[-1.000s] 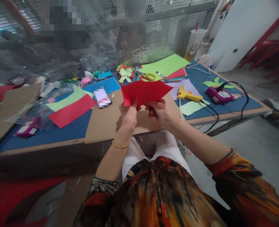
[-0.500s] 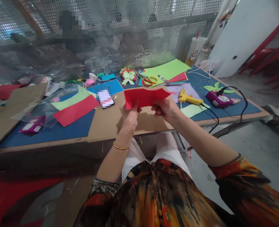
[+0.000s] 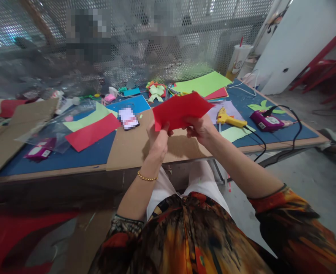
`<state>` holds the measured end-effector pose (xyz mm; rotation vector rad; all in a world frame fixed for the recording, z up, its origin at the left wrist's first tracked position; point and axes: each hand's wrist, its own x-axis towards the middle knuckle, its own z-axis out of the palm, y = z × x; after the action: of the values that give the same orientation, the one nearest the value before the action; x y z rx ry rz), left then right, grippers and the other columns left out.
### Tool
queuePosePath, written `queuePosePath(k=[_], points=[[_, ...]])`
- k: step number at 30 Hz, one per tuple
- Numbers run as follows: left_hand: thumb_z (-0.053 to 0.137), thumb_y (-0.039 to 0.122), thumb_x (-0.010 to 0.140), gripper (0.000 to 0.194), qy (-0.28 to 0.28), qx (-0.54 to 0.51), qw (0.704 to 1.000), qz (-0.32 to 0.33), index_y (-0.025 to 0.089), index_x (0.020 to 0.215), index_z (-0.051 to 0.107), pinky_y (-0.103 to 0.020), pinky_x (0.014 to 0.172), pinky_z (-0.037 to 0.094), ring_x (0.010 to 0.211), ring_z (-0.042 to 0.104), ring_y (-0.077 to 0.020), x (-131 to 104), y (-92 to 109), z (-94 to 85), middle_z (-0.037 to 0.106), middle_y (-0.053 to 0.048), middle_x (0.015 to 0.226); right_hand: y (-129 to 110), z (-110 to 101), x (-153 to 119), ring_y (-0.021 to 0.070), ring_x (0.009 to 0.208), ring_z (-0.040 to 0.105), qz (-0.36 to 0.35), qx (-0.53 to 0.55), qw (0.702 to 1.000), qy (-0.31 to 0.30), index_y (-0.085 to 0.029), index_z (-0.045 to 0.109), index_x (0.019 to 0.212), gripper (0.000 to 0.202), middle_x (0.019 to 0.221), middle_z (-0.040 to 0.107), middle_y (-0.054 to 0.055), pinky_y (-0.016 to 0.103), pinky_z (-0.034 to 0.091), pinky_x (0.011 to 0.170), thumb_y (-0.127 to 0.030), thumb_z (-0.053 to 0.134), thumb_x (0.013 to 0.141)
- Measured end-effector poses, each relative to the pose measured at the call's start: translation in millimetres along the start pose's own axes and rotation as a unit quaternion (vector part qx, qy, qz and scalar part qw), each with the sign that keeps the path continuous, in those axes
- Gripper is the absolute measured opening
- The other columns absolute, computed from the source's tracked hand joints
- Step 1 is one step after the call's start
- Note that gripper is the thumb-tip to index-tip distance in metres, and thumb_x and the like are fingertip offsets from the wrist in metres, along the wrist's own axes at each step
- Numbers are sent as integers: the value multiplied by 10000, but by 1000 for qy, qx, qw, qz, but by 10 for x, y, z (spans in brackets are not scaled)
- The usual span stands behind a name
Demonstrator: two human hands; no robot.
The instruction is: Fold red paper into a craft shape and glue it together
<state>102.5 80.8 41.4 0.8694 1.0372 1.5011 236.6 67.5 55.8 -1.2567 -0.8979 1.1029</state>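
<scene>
A creased sheet of red paper (image 3: 182, 108) is held up above the brown cardboard (image 3: 133, 148) at the table's front edge. My left hand (image 3: 159, 140) grips its lower left corner, thumb on the near face. At the lower right edge, my right hand (image 3: 200, 129) pinches the same sheet, its fingers curled under it. Beyond the paper lie scissors with yellow handles, partly covered by it. A phone (image 3: 128, 118) rests left of my hands, and a yellow glue gun (image 3: 230, 118) lies to their right.
Another red strip (image 3: 93, 132) and green paper lie at the left, near a purple box (image 3: 41, 149). On the right sit a second purple device (image 3: 266, 120) with a black cable and green leaf cutouts (image 3: 263, 106). A drink cup (image 3: 239, 61) stands behind.
The red sheet's far edge has risen and now shows a peak, covering more of the scissors. Both hands keep their hold on it. The whole view has shifted slightly.
</scene>
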Motion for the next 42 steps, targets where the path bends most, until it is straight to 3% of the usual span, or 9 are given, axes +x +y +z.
queuePosePath(k=[4,7,14,19,24,28,35,42], points=[[700,52,833,204,19,-3,1000,-25,217,795,587,-252,497,381,430,503,-86,-6,18,29,583,69,556,26,2,29,90,400,446,-17,2,1000,19,-203,626,766,108,536,592,-28,228,366,384,-218,683,675],[673,82,828,139,4,-32,999,-37,200,851,603,-265,525,414,434,556,-108,-14,12,18,621,49,565,29,-5,71,94,407,455,-30,0,999,30,-209,614,734,102,526,580,-33,223,339,378,-202,678,655],[764,340,807,227,-38,-112,987,-111,182,923,650,-270,530,387,466,580,-117,-154,-90,33,736,-22,684,53,37,99,91,379,405,-35,5,999,17,-234,565,750,180,517,568,-50,242,332,369,-224,652,594],[741,217,761,153,4,-123,983,-139,200,741,590,-258,498,324,415,461,-83,-193,-79,132,616,37,546,31,68,15,88,418,431,-39,7,999,-14,-231,584,791,218,546,554,-60,236,326,388,-248,653,585],[622,198,823,101,24,-124,982,-141,202,733,577,-254,485,298,406,445,-87,-199,-67,132,609,25,531,39,54,10,79,444,427,-44,14,999,-11,-232,553,755,220,554,558,-52,224,337,406,-286,693,595],[582,240,869,127,25,-124,982,-142,205,747,574,-257,479,300,407,445,-91,-209,-92,108,616,20,550,65,50,42,75,431,405,-33,14,999,-6,-229,561,753,220,554,580,-42,225,323,400,-280,702,592],[523,173,907,173,23,-94,987,-126,198,753,597,-258,457,286,388,448,-92,-220,-91,88,608,21,533,68,47,16,70,425,395,-35,30,999,-21,-224,568,735,215,533,547,-59,220,320,399,-282,716,590],[617,343,952,213,39,-168,975,-137,195,800,613,-232,470,324,410,466,-72,-302,-86,126,624,28,597,26,100,-7,78,420,393,-34,28,999,-11,-231,532,703,178,526,519,-58,235,308,398,-241,660,579]])
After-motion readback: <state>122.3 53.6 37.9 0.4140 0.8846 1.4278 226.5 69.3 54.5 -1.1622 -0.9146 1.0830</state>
